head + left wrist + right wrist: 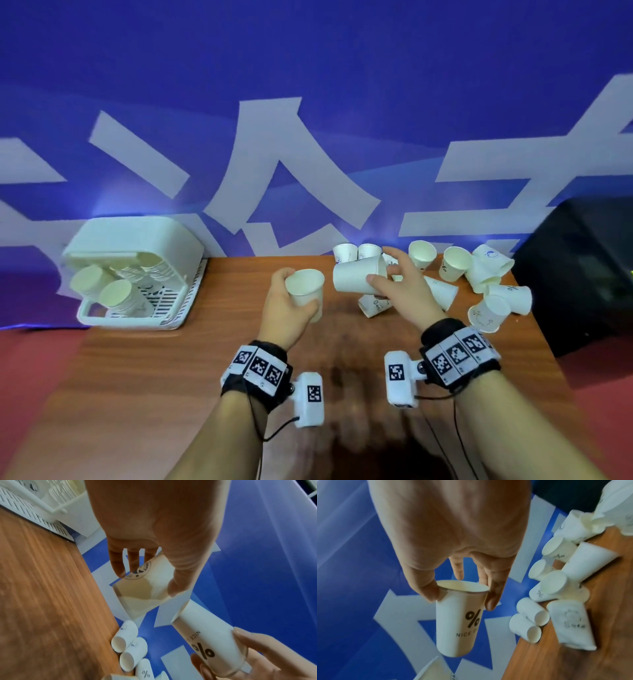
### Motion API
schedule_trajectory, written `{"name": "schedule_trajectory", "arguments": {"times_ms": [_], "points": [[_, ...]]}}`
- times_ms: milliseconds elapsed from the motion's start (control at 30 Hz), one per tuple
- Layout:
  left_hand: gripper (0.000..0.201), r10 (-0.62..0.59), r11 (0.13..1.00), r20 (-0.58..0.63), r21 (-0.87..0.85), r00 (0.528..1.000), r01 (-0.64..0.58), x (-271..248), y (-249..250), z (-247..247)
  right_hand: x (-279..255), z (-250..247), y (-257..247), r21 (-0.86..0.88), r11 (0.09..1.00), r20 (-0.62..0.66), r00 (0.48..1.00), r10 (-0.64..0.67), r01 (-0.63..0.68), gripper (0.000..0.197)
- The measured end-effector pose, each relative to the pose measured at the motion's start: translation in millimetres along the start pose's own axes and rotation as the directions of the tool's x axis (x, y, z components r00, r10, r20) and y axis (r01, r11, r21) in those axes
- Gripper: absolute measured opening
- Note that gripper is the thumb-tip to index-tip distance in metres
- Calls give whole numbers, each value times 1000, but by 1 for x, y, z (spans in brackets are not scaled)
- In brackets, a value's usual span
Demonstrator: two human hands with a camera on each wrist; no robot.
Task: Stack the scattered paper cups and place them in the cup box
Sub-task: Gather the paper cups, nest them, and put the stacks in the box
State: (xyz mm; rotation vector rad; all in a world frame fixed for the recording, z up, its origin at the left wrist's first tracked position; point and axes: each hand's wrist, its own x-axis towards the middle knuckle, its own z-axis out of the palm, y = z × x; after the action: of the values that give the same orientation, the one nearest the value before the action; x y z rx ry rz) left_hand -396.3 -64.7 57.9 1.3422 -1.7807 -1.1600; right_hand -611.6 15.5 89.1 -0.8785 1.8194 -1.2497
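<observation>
My left hand (291, 308) grips a white paper cup (306, 294) above the table's middle, its mouth turned up and right; the left wrist view shows this cup (145, 588) under my fingers (118, 566). My right hand (400, 287) pinches a second cup (358, 278) near its rim, lying sideways with its base toward the left cup. That cup (458, 622) carries a "%" mark. Several loose cups (489, 284) lie scattered at the table's far right. The white cup box (137, 270) at far left holds stacked cups.
A wooden table (171, 377) stands against a blue wall with white lettering. A black box (582, 274) stands at the right edge beside the scattered cups. The cup box's slotted tray (191, 294) reaches onto the table's left side.
</observation>
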Motion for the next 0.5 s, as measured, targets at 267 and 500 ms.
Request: {"name": "schedule_trajectory", "arguments": {"times_ms": [267,500], "points": [[91,-98,995,-55,19,994,100,16,-49,-112,1,123,-32,-92,994,85,995,-43,51,53],[65,-121,993,-142,-10,983,120,34,-101,-207,7,232,-57,-108,993,208,978,-32,55,57]]}}
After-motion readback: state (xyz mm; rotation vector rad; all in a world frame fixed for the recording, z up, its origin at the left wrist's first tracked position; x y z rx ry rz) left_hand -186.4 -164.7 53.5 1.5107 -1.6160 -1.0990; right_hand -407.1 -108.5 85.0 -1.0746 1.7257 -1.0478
